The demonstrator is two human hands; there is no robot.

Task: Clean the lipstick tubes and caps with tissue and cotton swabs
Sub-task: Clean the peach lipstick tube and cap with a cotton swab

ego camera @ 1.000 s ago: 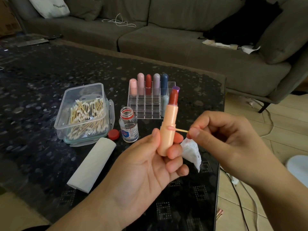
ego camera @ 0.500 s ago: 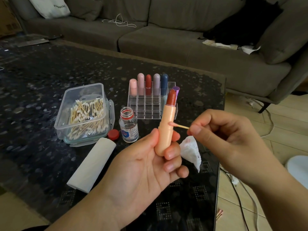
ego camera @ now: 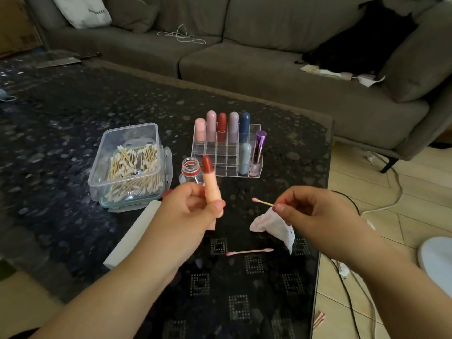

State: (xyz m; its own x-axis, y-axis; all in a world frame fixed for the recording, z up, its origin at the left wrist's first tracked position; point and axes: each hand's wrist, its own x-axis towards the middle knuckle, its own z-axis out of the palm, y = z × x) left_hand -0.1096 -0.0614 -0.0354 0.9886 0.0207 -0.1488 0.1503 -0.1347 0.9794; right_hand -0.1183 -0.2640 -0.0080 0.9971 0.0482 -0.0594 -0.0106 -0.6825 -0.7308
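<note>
Left hand [ego camera: 186, 214] grips upright lipstick [ego camera: 212, 189]; right hand [ego camera: 315, 211] pinches swab [ego camera: 263, 203]

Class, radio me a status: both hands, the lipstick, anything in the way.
Left hand grips open peach lipstick. Right hand pinches cotton swab and tissue, apart from tube. Nothing between them.

A dark speckled table [ego camera: 73, 123] carries a swab box [ego camera: 127, 165], lipstick rack [ego camera: 226, 165], bottle [ego camera: 189, 167], tissue roll [ego camera: 132, 237] and used swab [ego camera: 249, 251].

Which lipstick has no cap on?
The peach lipstick held up in the left hand. Its red tip is bare, while the ones standing in the clear organizer all wear their caps.
</note>
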